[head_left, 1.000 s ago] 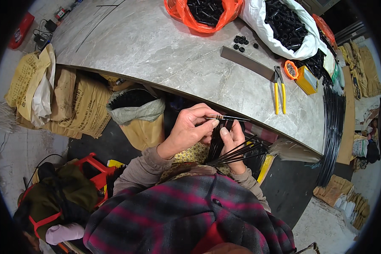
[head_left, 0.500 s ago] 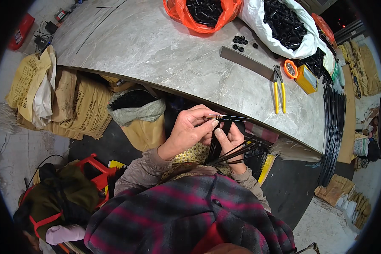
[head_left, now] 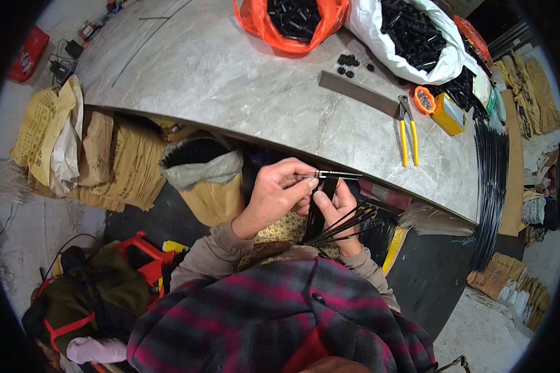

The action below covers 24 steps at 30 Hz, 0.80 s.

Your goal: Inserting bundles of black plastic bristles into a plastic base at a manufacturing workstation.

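My left hand (head_left: pixel 279 191) is closed in a pinch on the ends of a few thin black rods (head_left: pixel 340 174), which lie crosswise over my lap near the table edge. Beside it, my right hand (head_left: pixel 333 208) is closed on a bundle of long thin black rods (head_left: pixel 348 225), which fan out over its palm and wrist. Between the two hands a flat dark band of rods runs downward. My fingers hide where the pieces meet.
On the grey marbled table (head_left: pixel 230 74) are yellow-handled pliers (head_left: pixel 409 133), a grey metal bar (head_left: pixel 359 94), an orange bag (head_left: pixel 242 28) and white bag (head_left: pixel 370 37) of black parts, and an orange cup (head_left: pixel 417 102). Long black rods (head_left: pixel 490 193) hang over the right edge.
My hands stay in nearly the same place, with the rods tilted slightly differently and catching more light. The whole view has shifted a little.
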Tool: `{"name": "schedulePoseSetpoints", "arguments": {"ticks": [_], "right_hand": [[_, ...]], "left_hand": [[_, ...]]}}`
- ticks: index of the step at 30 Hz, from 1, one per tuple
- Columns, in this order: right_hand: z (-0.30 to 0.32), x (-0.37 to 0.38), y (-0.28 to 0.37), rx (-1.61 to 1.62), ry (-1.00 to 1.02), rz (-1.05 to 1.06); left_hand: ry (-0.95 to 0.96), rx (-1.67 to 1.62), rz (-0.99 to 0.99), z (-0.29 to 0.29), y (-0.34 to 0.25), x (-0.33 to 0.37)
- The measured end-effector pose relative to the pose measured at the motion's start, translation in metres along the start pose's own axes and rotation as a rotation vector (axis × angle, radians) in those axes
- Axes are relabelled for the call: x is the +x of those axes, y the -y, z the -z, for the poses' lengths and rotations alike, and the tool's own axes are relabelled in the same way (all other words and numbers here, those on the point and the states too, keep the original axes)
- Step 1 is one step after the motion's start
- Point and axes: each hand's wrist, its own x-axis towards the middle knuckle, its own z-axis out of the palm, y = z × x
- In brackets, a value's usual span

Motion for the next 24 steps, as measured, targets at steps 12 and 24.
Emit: {"name": "schedulePoseSetpoints", "arguments": {"ticks": [12, 24], "right_hand": [[0.004, -0.005, 0.002, -0.089, 0.056, 0.008], [0.015, 0.008, -0.005, -0.004, 0.044, -0.004]], "left_hand": [[0.024, 0.044, -0.118, 0.005, 0.016, 0.006], [0.259, 0.235, 0.104, 0.036, -0.046, 0.053]]}}
